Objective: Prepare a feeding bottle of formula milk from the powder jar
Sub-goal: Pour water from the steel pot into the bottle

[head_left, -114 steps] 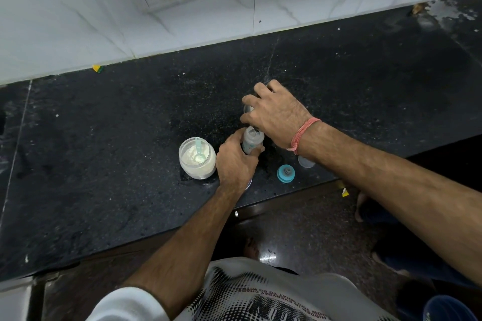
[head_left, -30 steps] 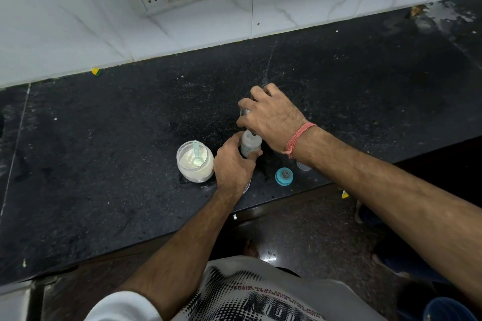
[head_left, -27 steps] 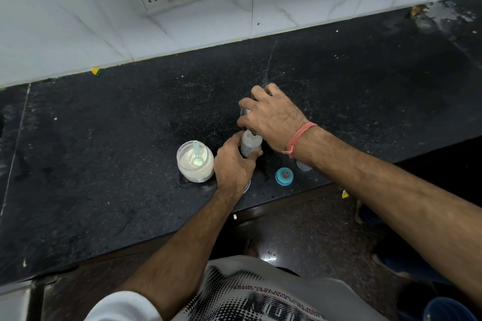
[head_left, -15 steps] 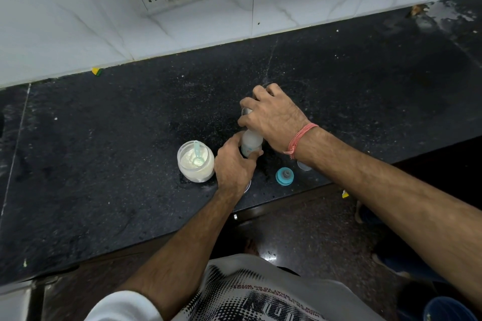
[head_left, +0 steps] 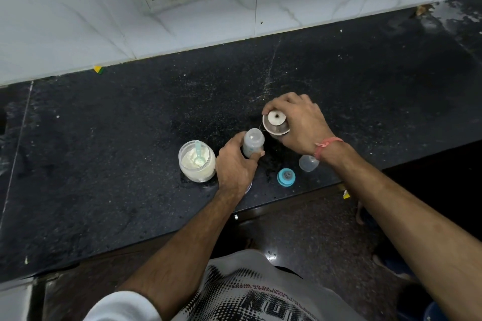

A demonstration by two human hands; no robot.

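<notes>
Since the earlier frames the right hand (head_left: 300,122) has carried the steel flask (head_left: 276,125) off the mouth of the feeding bottle (head_left: 253,142) and brought it upright just beyond and to the right of it, its white stopper now facing up. That hand's grip is curled round the flask's body; the left hand (head_left: 236,164) has its grip wrapped round the lower part of the bottle, thumb toward the flask, holding it upright on the table (head_left: 104,164) with its mouth open. The bottle's long axis is vertical and it stands between the two hands, close beside the flask. Just left of the left hand sits the open powder jar (head_left: 197,164) with a pale green scoop (head_left: 198,152) lying in the powder, so the left hand is the nearer one to it, though busy. Near the table's front edge lie the blue teat ring (head_left: 286,177) and a clear cap (head_left: 308,163), below the right wrist. Judging by this, powder goes in next, once the right hand sets the flask down.
</notes>
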